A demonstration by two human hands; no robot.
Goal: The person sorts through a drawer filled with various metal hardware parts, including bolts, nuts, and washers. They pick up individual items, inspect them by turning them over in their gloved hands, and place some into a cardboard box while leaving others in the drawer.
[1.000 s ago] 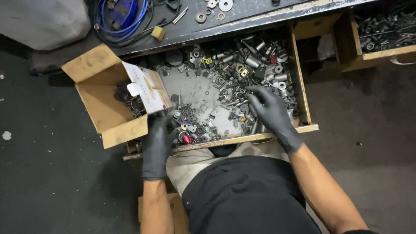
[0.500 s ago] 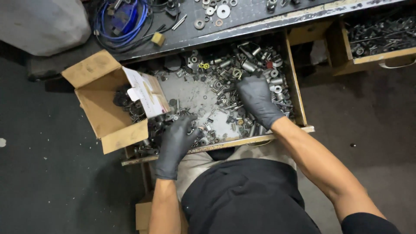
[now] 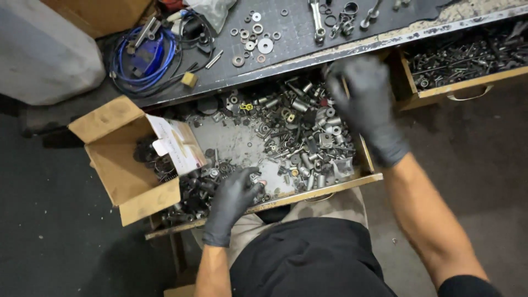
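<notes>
An open wooden drawer point(image 3: 319, 193) under a dark workbench point(image 3: 300, 41) holds a heap of loose metal parts point(image 3: 300, 129): nuts, bushings, washers and bolts. My left hand point(image 3: 234, 198), in a black glove, lies palm down on the dark parts at the drawer's front left, fingers curled into them. My right hand point(image 3: 366, 104), also gloved, is lifted above the drawer's far right corner near the bench edge. It is blurred, so I cannot make out anything in it.
An open cardboard box point(image 3: 118, 165) with dark parts inside leans at the drawer's left side. Washers point(image 3: 265, 45), tools point(image 3: 319, 22) and a blue cable coil point(image 3: 144, 55) lie on the bench. A second open drawer point(image 3: 467, 58) of hardware is at the right.
My right hand has risen out of the parts heap and moved up and right towards the bench edge. My left hand has shifted slightly along the front left parts.
</notes>
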